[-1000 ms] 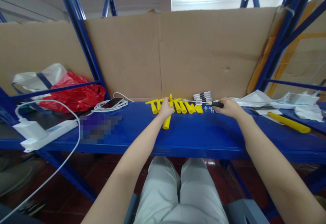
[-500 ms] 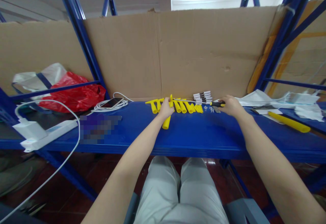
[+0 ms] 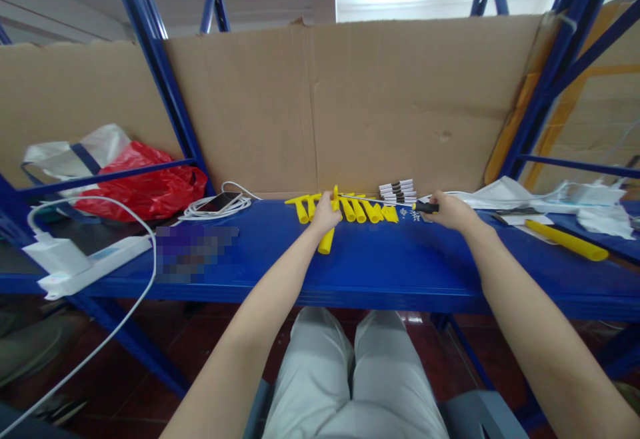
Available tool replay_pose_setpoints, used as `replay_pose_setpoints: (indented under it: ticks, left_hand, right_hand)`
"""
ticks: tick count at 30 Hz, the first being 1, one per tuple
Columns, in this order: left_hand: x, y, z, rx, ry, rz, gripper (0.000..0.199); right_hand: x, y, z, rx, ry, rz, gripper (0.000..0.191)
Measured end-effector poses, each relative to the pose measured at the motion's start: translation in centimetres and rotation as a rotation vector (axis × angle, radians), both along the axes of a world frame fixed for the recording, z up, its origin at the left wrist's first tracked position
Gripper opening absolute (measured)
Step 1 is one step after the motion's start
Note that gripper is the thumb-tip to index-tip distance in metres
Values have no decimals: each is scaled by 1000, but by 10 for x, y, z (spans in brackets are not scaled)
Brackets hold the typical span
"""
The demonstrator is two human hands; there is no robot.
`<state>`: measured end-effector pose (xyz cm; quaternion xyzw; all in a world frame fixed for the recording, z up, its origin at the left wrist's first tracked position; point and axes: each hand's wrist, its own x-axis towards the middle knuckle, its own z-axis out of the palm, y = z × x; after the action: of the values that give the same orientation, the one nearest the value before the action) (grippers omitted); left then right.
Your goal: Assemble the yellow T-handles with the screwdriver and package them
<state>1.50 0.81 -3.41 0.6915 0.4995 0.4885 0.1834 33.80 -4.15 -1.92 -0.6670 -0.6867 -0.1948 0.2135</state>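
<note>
My left hand (image 3: pixel 327 214) is closed around a yellow plastic tube-shaped piece (image 3: pixel 326 242), whose lower end sticks out below my fingers. In my right hand (image 3: pixel 449 211) I grip the black-and-yellow handle of a screwdriver (image 3: pixel 426 207). Its long shaft points left, and the tip meets the upper part of the yellow piece by my left hand. Several similar yellow pieces (image 3: pixel 359 210) lie in a row behind and beside my left hand. Small metal bits (image 3: pixel 415 215), too tiny to name, lie below the screwdriver's handle.
White sticks with dark bands (image 3: pixel 398 192) are stacked against the cardboard panel (image 3: pixel 390 106). A longer yellow tube (image 3: pixel 567 240) lies at the right. On the left are a coiled white cable (image 3: pixel 215 210), a power strip (image 3: pixel 100 266) and a red plastic bag (image 3: pixel 145 182). Blue rack posts frame both sides.
My right hand has shifted very slightly left with the screwdriver, and its grip on the handle looks a little turned. My left hand stays in place on the yellow piece.
</note>
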Motion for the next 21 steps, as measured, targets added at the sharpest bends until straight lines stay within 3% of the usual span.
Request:
replay_pose_setpoints:
  ticks: [7, 16, 21]
  left_hand:
    - [-1, 0, 1, 4, 27, 2, 40]
    - [0, -2, 1, 30, 37, 11, 43]
    - [0, -3, 3, 25, 55, 23, 41]
  right_hand:
    - [-7, -4, 6, -107, 14, 82, 20]
    - [5, 6, -2, 43, -68, 61, 21]
    - [1, 3, -2, 11, -81, -2, 21]
